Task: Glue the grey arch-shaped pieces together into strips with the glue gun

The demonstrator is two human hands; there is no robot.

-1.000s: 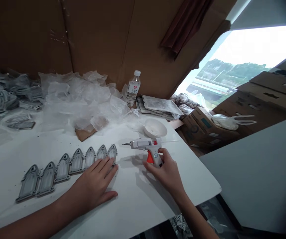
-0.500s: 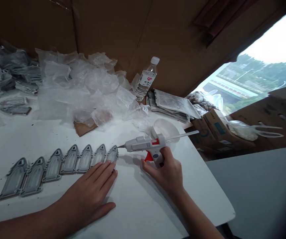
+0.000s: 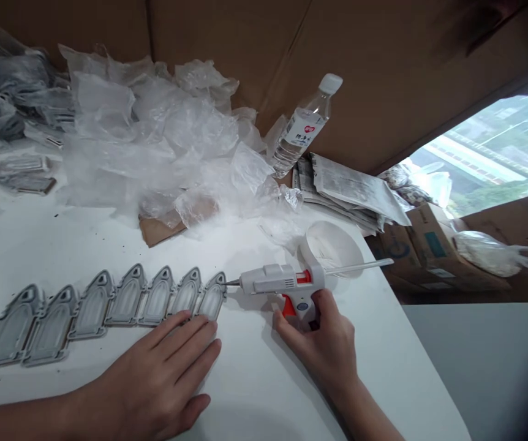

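Note:
My right hand [image 3: 321,340] grips a white hot glue gun [image 3: 282,280] by its handle, thumb or finger by the red trigger. A glue stick [image 3: 360,266] pokes out of the gun's back. The metal nozzle points left and meets, or nearly meets, the upper edge of the rightmost grey arched piece [image 3: 212,294]. My left hand [image 3: 163,367] lies flat with fingers stretched, its fingertips at the lower edges of the right-hand pieces. Several similar grey pieces [image 3: 92,306] with pointed tops stand side by side in a row that runs left across the white table [image 3: 121,245].
Behind the row, crumpled clear plastic bags [image 3: 167,128] are heaped beside a flat cardboard piece [image 3: 167,226]. A water bottle [image 3: 303,131], stacked papers [image 3: 356,190] and a white bowl [image 3: 332,242] stand to the right. More grey pieces [image 3: 16,98] pile up at far left. Cardboard boxes [image 3: 433,245] sit beyond the table edge.
The camera view has shifted, so the bottle, bowl and gun appear farther right. Both hands keep the same poses, and the nozzle stays by the rightmost piece.

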